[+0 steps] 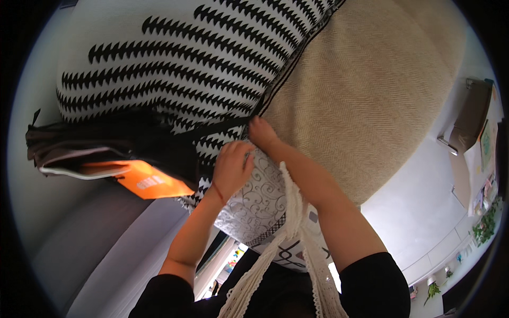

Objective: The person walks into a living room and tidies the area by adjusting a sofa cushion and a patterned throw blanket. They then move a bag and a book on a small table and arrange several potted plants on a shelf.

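My right hand (262,133) grips a black strap (222,126) where the patterned cloth meets the tan one. The strap runs left to a black bag (159,143), whose opening shows a pale-edged pocket and an orange pouch (149,179) bearing writing. Close beside it, my left hand (234,163) rests with curled fingers near the black-and-white patterned fabric (179,51); whether it holds anything cannot be told. Under both hands lies a silvery scroll-patterned cloth (260,187). A beige herringbone fabric (370,87) spreads to the right.
Cream knitted or lace strands (292,206) hang from my neck area between my arms. Grey-violet curtain-like folds (127,246) stand at lower left. At the right are a brown cabinet-like piece (469,115) with a metal handle and green plants (485,226).
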`<state>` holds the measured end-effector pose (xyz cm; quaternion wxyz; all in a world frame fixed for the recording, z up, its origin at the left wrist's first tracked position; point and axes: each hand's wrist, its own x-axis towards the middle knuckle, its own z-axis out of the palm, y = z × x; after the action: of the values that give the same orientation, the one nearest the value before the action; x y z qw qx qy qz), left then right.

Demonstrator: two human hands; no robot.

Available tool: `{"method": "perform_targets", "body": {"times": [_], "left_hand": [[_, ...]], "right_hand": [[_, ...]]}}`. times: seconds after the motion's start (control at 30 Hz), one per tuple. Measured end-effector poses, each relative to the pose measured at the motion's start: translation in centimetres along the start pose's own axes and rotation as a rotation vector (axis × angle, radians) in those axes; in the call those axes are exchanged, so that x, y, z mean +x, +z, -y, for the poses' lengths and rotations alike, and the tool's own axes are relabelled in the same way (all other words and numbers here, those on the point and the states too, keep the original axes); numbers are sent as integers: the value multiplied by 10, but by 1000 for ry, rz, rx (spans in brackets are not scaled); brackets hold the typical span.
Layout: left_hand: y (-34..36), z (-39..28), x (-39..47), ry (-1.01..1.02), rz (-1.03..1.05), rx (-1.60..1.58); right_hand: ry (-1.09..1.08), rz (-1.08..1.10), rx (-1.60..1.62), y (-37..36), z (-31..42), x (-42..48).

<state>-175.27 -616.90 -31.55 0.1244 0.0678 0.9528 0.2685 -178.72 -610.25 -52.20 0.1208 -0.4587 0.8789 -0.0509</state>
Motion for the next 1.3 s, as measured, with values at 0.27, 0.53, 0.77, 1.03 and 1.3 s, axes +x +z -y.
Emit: {"method": "perform_targets", "body": {"times": [0.27, 0.53, 0.77, 1.03, 1.3], "left_hand": [[15, 14, -16, 230, -146, -17], [21, 19, -14, 263, -157, -33], [29, 29, -12, 317, -171, -31], [30, 27, -9, 292, -126, -30], [33, 33, -14, 268, -56, -7]], "right_hand": [[191, 208, 101, -14, 10, 29], [666, 113, 691, -10, -4, 42], [717, -106, 818, -2, 13, 27], [664, -475, 1169, 13, 12, 23], [511, -426, 1453, -2, -2, 23]]}}
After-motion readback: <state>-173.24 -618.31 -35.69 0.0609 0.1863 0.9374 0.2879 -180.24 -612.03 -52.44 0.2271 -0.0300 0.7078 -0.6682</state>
